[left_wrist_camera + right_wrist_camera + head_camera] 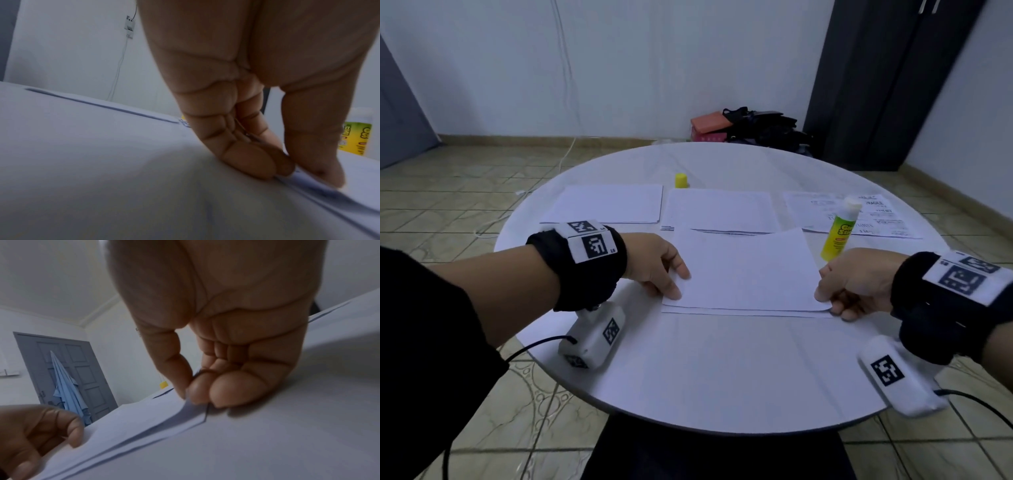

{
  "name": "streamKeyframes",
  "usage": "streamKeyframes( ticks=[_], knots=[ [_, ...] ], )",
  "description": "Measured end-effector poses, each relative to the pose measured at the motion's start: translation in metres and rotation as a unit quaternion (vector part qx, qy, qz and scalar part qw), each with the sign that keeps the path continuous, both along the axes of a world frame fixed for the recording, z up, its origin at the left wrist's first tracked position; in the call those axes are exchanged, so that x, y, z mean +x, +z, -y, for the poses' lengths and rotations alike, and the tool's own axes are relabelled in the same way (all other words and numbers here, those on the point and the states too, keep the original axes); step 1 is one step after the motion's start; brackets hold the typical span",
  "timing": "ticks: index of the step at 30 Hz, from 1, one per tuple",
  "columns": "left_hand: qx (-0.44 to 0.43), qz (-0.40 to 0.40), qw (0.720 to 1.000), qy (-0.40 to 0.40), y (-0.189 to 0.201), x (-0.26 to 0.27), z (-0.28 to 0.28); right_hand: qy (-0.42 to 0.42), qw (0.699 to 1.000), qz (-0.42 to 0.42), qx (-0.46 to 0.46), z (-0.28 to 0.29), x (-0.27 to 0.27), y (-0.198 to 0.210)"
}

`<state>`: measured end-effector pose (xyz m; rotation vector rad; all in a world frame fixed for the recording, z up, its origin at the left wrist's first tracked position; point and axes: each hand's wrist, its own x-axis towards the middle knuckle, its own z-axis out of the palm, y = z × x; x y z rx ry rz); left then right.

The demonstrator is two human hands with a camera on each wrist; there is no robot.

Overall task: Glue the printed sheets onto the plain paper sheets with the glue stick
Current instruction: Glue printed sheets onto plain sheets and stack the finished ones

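Note:
A white sheet, blank side up, lies on a second sheet whose edges show just beyond it, at the table's middle. My left hand pinches the top sheet's left edge between thumb and fingers. At the near right corner my right hand pinches the same sheet, lifted slightly there. The yellow-green glue stick stands uncapped just beyond my right hand. Its yellow cap stands farther back.
On the round white table, a stack of plain sheets lies back left. Another stack is back centre, and printed sheets are back right. Bags and boxes sit on the floor beside a dark cabinet.

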<state>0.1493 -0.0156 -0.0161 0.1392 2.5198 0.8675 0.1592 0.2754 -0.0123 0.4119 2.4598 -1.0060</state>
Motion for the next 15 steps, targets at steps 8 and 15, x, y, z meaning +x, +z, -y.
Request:
streamKeyframes(
  ticks=[8,15],
  knots=[
    [0.011,0.006,1.000,-0.003,0.0005,0.0018,0.0006,0.004,1.000,-0.002,-0.016,-0.0011,0.0019,0.0003],
    [0.007,0.006,1.000,-0.008,0.0003,0.0021,0.0015,0.010,1.000,-0.004,-0.019,-0.0007,0.0041,0.0008]
  ],
)
